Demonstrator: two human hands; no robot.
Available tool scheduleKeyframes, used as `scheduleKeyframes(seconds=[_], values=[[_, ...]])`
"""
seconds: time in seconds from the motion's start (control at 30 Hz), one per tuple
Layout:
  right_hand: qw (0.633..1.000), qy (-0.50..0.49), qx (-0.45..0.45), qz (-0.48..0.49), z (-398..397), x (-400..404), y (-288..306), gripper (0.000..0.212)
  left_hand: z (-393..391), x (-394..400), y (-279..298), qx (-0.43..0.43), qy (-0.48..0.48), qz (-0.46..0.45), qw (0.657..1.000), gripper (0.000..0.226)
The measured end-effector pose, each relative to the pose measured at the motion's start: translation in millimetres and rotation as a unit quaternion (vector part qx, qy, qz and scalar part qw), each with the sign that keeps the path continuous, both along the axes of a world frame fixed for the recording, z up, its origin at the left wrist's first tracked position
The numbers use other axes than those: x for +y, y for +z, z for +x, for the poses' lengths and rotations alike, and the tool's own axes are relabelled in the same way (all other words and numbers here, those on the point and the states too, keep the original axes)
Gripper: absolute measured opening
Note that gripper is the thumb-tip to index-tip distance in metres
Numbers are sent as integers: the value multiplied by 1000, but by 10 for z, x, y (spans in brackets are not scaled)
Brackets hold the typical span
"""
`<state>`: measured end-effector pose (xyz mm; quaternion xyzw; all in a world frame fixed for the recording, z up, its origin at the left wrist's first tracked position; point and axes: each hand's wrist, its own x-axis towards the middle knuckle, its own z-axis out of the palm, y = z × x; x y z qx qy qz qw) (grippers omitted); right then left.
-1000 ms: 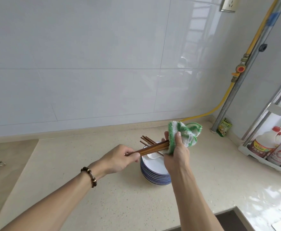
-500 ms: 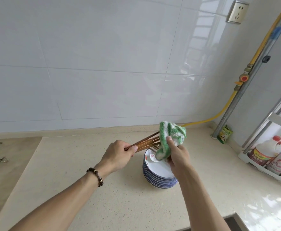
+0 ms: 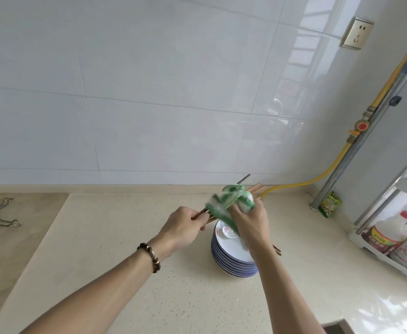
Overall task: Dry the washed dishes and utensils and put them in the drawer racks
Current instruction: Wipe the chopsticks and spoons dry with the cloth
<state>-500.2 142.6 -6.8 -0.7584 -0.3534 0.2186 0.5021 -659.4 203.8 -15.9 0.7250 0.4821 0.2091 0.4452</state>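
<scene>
Over a speckled beige stone countertop [image 3: 149, 297], a person's two bare forearms reach in from the bottom edge, the left wrist ringed by a dark beaded bracelet [image 3: 150, 257]. The left hand [image 3: 182, 229] has its fingers curled round the near ends of a bundle of brown wooden chopsticks [image 3: 203, 214], gripping them just left of a stack of white plates with blue rims [image 3: 231, 259]. The right hand [image 3: 252, 222] clutches a green-and-white fluffy dishcloth [image 3: 230, 201] wrapped around the middle of the chopsticks, whose far tips poke out beyond the cloth toward the wall, one dark tip among them. Both hands hover directly above the plate stack, which stands on the counter; a small white spoon [image 3: 229, 232] lies on the top plate, and more brown sticks show at the stack's right side behind the right forearm. At right, plastic bottles with red caps [image 3: 397, 235] sit in a white rack [image 3: 378, 255]. Farther back, a small green packet [image 3: 330, 204] leans at the foot of a grey metal pipe [image 3: 356, 150], beside a yellow gas hose [image 3: 301, 183]. On the left, a wire hook [image 3: 2, 216] rests on a wooden surface [image 3: 9, 249]. White glossy wall tiles [image 3: 149, 92] rise behind, bearing a beige wall socket [image 3: 356, 33].
</scene>
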Motion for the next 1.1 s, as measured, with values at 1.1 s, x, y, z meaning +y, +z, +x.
scheduleKeyframes(seconds=[1.1], values=[[832, -87, 509, 203, -75, 278, -16, 39, -244, -248, 87, 18, -63, 75, 995, 48]])
